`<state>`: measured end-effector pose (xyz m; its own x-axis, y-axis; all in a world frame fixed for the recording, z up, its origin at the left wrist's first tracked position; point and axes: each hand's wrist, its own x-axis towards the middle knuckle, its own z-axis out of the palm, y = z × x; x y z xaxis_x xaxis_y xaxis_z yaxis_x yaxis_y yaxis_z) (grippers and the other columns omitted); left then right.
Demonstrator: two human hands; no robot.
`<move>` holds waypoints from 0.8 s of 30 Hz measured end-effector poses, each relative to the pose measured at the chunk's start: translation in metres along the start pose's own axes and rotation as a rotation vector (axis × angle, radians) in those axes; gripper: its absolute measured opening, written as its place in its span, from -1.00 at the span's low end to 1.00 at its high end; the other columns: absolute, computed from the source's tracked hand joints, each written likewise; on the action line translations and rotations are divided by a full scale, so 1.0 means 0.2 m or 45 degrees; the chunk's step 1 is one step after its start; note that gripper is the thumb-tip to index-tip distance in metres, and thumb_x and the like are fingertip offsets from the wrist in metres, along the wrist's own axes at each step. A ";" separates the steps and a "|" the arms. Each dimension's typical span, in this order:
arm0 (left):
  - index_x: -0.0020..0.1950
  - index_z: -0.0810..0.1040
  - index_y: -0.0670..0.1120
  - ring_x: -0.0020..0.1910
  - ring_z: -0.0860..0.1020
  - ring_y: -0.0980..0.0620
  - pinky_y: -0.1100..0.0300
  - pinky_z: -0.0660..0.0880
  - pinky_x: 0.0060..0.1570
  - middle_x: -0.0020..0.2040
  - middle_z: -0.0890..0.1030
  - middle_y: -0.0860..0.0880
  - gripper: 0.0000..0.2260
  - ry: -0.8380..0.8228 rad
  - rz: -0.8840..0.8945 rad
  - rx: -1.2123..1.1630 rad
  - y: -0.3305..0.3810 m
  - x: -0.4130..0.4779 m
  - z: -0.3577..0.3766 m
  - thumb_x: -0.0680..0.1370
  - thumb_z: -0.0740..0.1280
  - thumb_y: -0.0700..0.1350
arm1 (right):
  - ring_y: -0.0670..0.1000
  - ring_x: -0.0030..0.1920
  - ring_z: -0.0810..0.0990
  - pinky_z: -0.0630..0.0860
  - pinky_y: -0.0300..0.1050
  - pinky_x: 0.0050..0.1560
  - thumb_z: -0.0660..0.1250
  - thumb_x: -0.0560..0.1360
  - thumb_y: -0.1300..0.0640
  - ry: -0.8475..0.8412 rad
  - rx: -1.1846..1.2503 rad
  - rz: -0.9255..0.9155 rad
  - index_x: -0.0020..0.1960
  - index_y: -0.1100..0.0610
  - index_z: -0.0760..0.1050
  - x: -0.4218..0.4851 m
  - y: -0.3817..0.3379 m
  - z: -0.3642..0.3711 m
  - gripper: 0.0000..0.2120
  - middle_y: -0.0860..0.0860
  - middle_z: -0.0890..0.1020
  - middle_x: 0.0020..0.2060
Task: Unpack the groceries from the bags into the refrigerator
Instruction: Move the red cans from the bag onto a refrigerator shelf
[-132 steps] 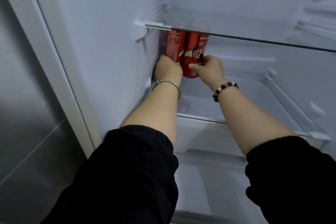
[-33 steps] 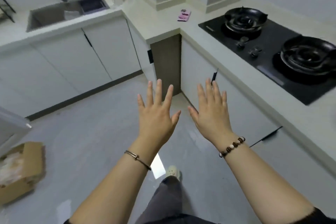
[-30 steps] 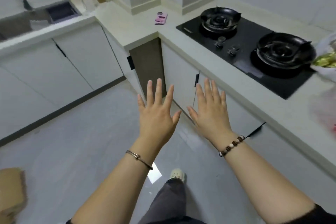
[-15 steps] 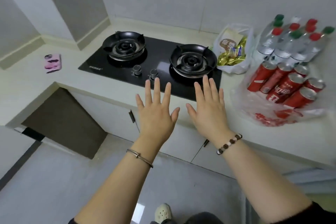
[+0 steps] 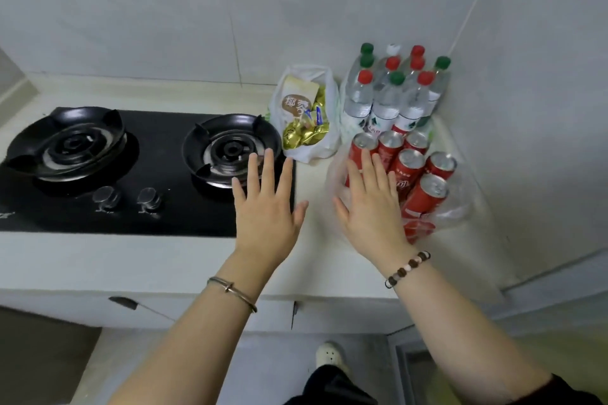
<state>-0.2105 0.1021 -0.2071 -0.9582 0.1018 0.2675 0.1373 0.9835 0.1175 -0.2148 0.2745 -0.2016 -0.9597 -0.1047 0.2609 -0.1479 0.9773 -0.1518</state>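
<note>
Hands [image 5: 265, 217] [image 5: 371, 217] moved nearer the upright red cans [image 5: 427, 194].

Glossy metal cola cans [image 5: 424, 197] in thin clear plastic bag [image 5: 457, 207]; glossy black hob [image 5: 184, 207], probably glass; matt pale surface [image 5: 131, 260].

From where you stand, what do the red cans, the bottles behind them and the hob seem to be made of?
Red cans: painted metal, likely aluminium, given their shiny silver tops. Bottles: clear plastic, see-through, with coloured screw caps. Hob: smooth glossy black, probably glass; its sheen suggests so.
</note>
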 end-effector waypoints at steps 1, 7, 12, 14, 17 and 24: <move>0.51 0.20 -0.10 0.50 0.10 -0.26 -0.29 0.20 0.32 0.51 0.17 -0.22 -0.38 -0.008 0.009 -0.016 0.05 0.06 0.03 0.52 0.11 0.17 | 0.18 0.50 0.08 0.06 0.19 0.46 0.16 0.54 -0.08 -0.010 -0.027 0.011 0.48 0.19 0.19 0.05 0.07 0.00 -0.40 0.18 0.15 0.49; 0.55 0.01 -0.06 0.52 -0.04 -0.21 -0.22 0.09 0.40 0.55 -0.01 -0.18 -0.36 -0.106 0.069 -0.057 0.30 0.40 0.20 0.57 0.09 0.19 | 0.19 0.48 0.12 0.08 0.21 0.45 0.23 0.51 -0.09 -0.055 -0.090 0.070 0.46 0.20 0.21 0.36 0.48 0.04 -0.38 0.18 0.20 0.47; 0.55 -0.19 -0.02 0.52 -0.18 -0.17 -0.14 -0.03 0.44 0.56 -0.17 -0.13 -0.30 -0.223 0.117 0.022 0.42 0.64 0.33 0.58 0.11 0.21 | 0.16 0.51 0.02 -0.02 0.15 0.47 0.17 0.53 -0.15 -0.205 -0.178 0.026 0.51 0.16 0.07 0.58 0.65 0.09 -0.32 0.16 0.10 0.51; 0.55 -0.18 -0.02 0.53 -0.16 -0.16 -0.14 -0.03 0.44 0.56 -0.16 -0.12 -0.25 -0.280 0.115 -0.012 0.46 0.72 0.39 0.55 0.21 0.17 | 0.14 0.51 -0.01 -0.07 0.14 0.47 0.16 0.53 -0.17 -0.288 -0.227 -0.007 0.52 0.14 0.03 0.65 0.69 0.12 -0.30 0.14 0.08 0.51; 0.55 -0.11 -0.02 0.53 -0.09 -0.13 -0.12 0.02 0.44 0.56 -0.08 -0.11 -0.21 -0.340 0.134 -0.119 0.51 0.82 0.45 0.51 0.34 0.03 | 0.13 0.48 0.08 -0.05 0.17 0.47 0.19 0.50 -0.16 -0.413 -0.273 -0.063 0.50 0.13 0.07 0.72 0.73 0.16 -0.31 0.11 0.16 0.48; 0.51 0.15 -0.04 0.34 0.34 -0.09 0.10 0.28 0.27 0.34 0.40 -0.07 -0.28 -0.429 0.219 -0.187 0.54 0.94 0.51 0.42 0.39 -0.04 | 0.11 0.33 0.36 0.13 0.12 0.41 0.30 0.47 -0.10 -0.573 -0.238 -0.138 0.44 0.07 0.17 0.83 0.73 0.17 -0.37 0.06 0.40 0.30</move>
<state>-0.4015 0.2431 -0.2423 -0.9434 0.3303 -0.0301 0.3139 0.9186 0.2401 -0.4041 0.3931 -0.2132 -0.9553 -0.2363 -0.1775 -0.2466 0.9684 0.0379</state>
